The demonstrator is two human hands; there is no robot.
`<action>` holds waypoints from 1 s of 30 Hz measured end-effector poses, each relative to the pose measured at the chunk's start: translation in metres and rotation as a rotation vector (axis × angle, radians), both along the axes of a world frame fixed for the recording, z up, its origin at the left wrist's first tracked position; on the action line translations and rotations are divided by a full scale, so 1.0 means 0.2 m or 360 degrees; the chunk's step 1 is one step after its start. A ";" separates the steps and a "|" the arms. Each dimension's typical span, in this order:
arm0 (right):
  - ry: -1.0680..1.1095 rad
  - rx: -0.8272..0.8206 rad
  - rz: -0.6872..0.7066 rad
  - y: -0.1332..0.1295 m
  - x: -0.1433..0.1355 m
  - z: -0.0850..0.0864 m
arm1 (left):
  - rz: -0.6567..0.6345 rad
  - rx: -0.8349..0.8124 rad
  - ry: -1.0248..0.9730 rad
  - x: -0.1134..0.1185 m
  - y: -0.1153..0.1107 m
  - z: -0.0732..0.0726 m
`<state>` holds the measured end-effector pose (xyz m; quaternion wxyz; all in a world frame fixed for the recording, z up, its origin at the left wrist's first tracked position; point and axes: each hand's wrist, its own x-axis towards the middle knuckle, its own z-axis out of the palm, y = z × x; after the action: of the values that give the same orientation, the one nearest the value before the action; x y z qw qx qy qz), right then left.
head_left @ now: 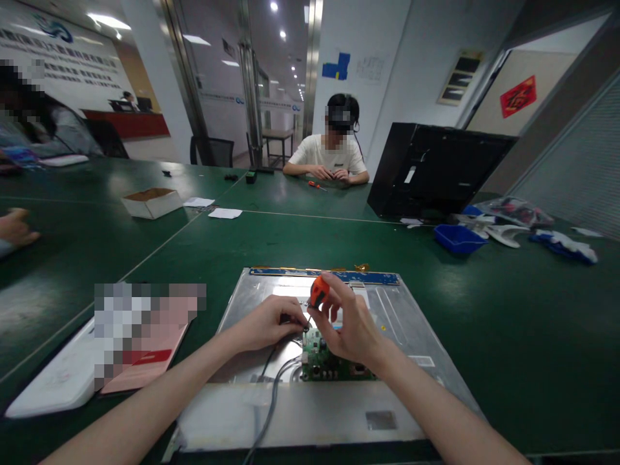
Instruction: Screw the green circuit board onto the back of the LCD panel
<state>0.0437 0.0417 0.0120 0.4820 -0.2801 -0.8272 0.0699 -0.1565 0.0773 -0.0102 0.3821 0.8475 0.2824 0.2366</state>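
Observation:
My right hand (351, 323) grips an orange-and-black screwdriver (319, 292) by its handle, the thin shaft pointing down to the upper left corner of a green circuit board (314, 361). Close by the shaft's tip, my left hand (276, 320) has its fingers pinched together at the board's corner; what lies between them is too small to make out. The board sits on the silver metal back of a display panel (407, 336), partly covered by my right hand. A blue circuit strip (281, 272) runs along the panel's far edge. Grey cables (274, 400) lead from the board toward me.
Left of the panel lie a white case (58, 387) and a pink folder (145, 371). Farther off are a small open box (152, 203), a blue tray (459, 239) and a black monitor housing (436, 168). A person (334, 152) sits opposite; another person's hand (17, 227) rests at left.

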 end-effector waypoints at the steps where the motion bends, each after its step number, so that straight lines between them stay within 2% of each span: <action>1: 0.0008 0.0006 -0.0004 0.00 0.00 0.00 | -0.0004 0.0001 0.0001 0.00 0.00 0.00; 10: 0.0008 0.0071 -0.0044 0.02 0.00 0.00 | -0.0017 0.0001 -0.0001 0.00 0.00 0.01; 20: 0.0026 -0.0014 0.0065 0.00 0.00 0.02 | -0.0001 -0.0007 0.0010 0.00 0.00 0.00; 30: 0.0020 0.0052 -0.0031 0.01 0.00 0.00 | 0.0007 0.0009 0.0019 0.00 0.00 -0.01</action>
<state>0.0429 0.0432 0.0113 0.4923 -0.2799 -0.8225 0.0535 -0.1562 0.0776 -0.0115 0.3776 0.8493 0.2861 0.2331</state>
